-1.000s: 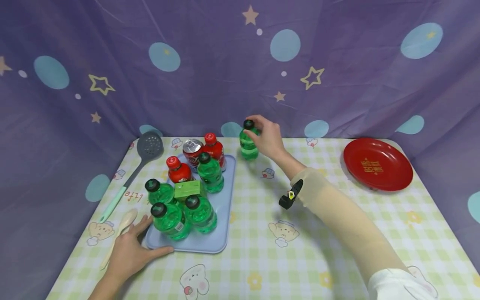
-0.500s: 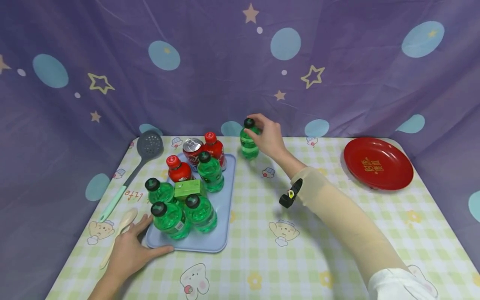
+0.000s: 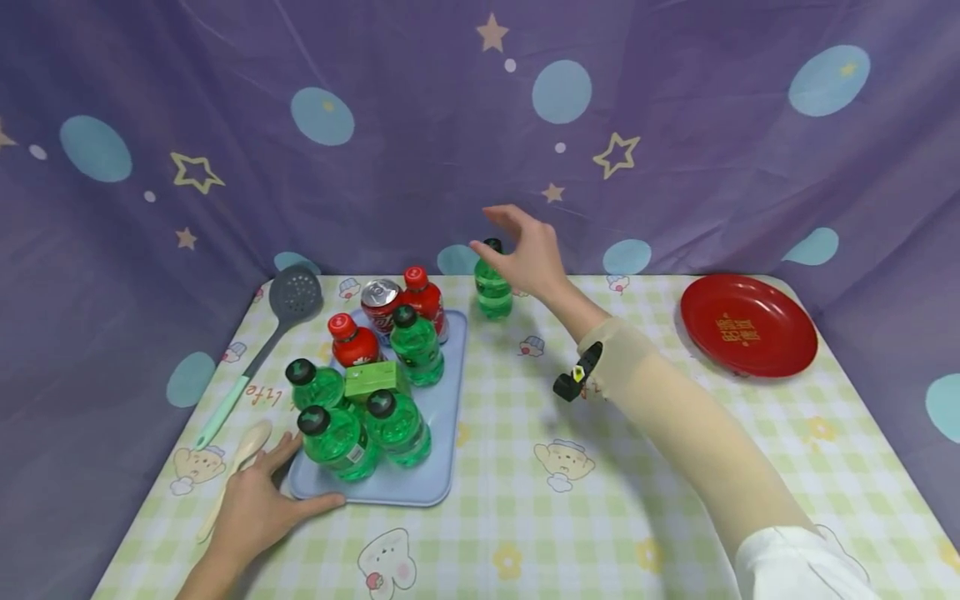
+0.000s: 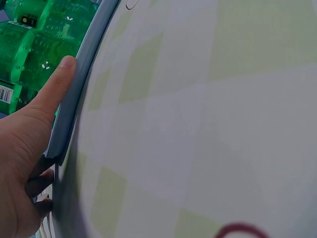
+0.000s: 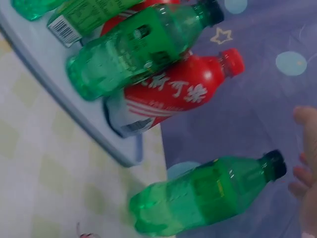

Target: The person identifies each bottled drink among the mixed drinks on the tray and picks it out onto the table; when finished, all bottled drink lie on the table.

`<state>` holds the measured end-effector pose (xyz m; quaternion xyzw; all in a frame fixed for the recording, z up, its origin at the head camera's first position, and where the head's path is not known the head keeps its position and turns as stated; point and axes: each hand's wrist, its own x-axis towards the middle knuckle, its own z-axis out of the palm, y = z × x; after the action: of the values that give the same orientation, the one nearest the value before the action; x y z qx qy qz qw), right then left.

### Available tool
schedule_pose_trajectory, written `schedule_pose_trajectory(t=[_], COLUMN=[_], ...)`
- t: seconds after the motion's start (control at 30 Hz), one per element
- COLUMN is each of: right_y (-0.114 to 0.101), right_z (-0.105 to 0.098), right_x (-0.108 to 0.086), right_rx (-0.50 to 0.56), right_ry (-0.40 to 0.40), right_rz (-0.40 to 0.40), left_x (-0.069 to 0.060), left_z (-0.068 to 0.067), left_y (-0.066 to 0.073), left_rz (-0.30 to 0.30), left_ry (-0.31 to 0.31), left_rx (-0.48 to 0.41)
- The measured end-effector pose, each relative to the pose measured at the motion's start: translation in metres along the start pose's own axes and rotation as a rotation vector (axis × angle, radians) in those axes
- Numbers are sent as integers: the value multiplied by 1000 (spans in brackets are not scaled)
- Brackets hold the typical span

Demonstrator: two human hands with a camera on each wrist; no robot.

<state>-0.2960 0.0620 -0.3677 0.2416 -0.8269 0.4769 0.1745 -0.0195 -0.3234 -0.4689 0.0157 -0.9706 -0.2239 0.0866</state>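
Observation:
A green bottle with a black cap [image 3: 492, 292] stands on the table at the back, right of the blue tray [image 3: 444, 450]. My right hand [image 3: 531, 257] is spread beside its cap, fingers apart; the right wrist view shows a gap between that hand [image 5: 309, 168] and the bottle [image 5: 203, 196]. My left hand [image 3: 255, 504] rests at the tray's near left corner, its thumb along the rim, as the left wrist view also shows the hand [image 4: 29, 134]. On the tray stand several green bottles [image 3: 339, 446], two red-capped bottles [image 3: 355, 343], a can [image 3: 381, 304] and a green box [image 3: 375, 379].
A grey slotted turner [image 3: 295, 296] with a mint handle lies left of the tray. Near my left hand lies a pale spoon [image 3: 251, 442], partly hidden. A red plate [image 3: 750, 325] sits at the back right. A patterned purple curtain [image 3: 420, 150] hangs behind the table.
My right hand has let go of the green bottle's cap and lifted slightly, its fingers spreading. The bottle stays standing on the table. My left hand keeps its place at the tray.

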Motion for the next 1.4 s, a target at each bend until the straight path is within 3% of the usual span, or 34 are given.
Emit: schedule_pose_trajectory(t=[0.2, 0.53, 0.8, 1.4], right_y=[-20, -48, -48, -45], right_z=[10, 42, 65, 87], right_x=[10, 9, 0, -15], right_rx=[136, 212, 214, 122], right_ry=[16, -153, -231, -231], right_rz=[-119, -111, -75, -51], left_x=[-1, 0, -1, -2], left_z=[-1, 2, 2, 2], left_y=[-1, -2, -3, -1], left_rz=[2, 10, 9, 8], left_ry=[9, 21, 26, 22], left_rx=[-6, -14, -7, -21])
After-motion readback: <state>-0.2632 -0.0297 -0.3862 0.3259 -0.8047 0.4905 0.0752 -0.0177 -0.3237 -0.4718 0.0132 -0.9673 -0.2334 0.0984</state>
